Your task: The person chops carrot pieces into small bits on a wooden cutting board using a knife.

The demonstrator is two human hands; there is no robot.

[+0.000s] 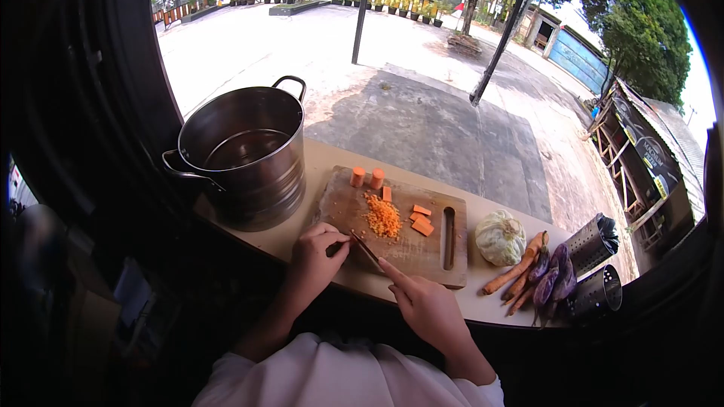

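My right hand (426, 305) is closed round the handle of a knife (365, 247), its index finger stretched along the top. The blade points up and left over the lower left of a wooden cutting board (422, 260). Beside the knife tip, my left hand (320, 252) is pinched at the board's lower left edge; whatever its fingers hold is too small to make out. Finely chopped carrot (383, 217) lies in a pile on the board. Two upright carrot pieces (357, 177) stand behind it, and several flat carrot slices (421, 224) lie to its right.
A large metal pot (249, 158) stands at the counter's left end. Right of the board are a cauliflower (500, 237), whole carrots (515, 270), purple eggplants (556, 279) and two perforated metal holders (594, 294). The counter's far edge borders an outdoor yard.
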